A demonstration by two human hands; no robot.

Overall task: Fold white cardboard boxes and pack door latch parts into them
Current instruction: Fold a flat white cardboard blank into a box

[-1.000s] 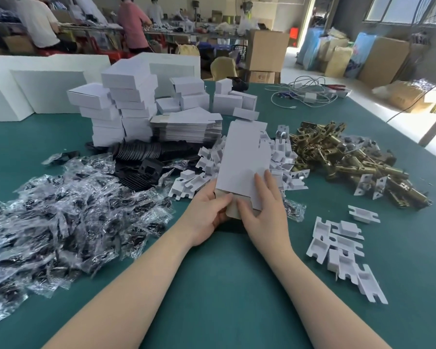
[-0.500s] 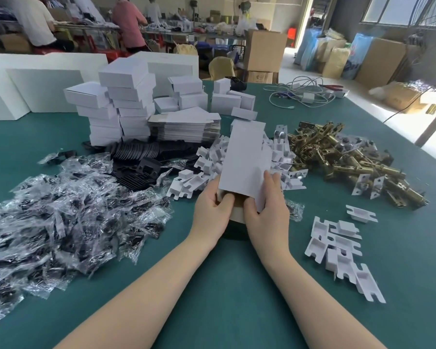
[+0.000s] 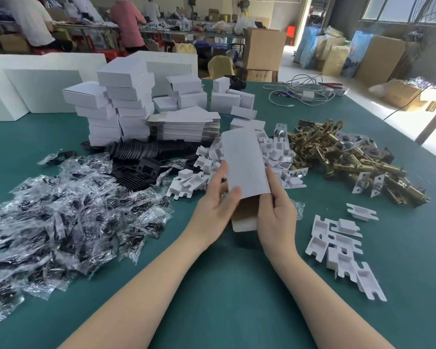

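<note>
I hold a flat white cardboard box blank (image 3: 244, 162) upright over the green table, its brown inner flap (image 3: 246, 214) hanging below. My left hand (image 3: 218, 197) grips its lower left edge, thumb on the front. My right hand (image 3: 277, 210) grips the lower right edge. Brass door latches (image 3: 342, 157) lie heaped to the right. White plastic inserts (image 3: 277, 157) are piled behind the blank. A stack of flat blanks (image 3: 186, 127) lies further back.
Bagged black parts (image 3: 68, 217) cover the left of the table (image 3: 224, 285). Folded white boxes (image 3: 116, 107) stack at back left. Black plates (image 3: 141, 157) lie mid-left. More white inserts (image 3: 342, 250) sit at right. Cables (image 3: 302, 91) lie at the far edge; people work at benches behind.
Both hands have lifted the blank slightly and shifted grip up its sides; the brown lower flap now hangs exposed below the white panel.
</note>
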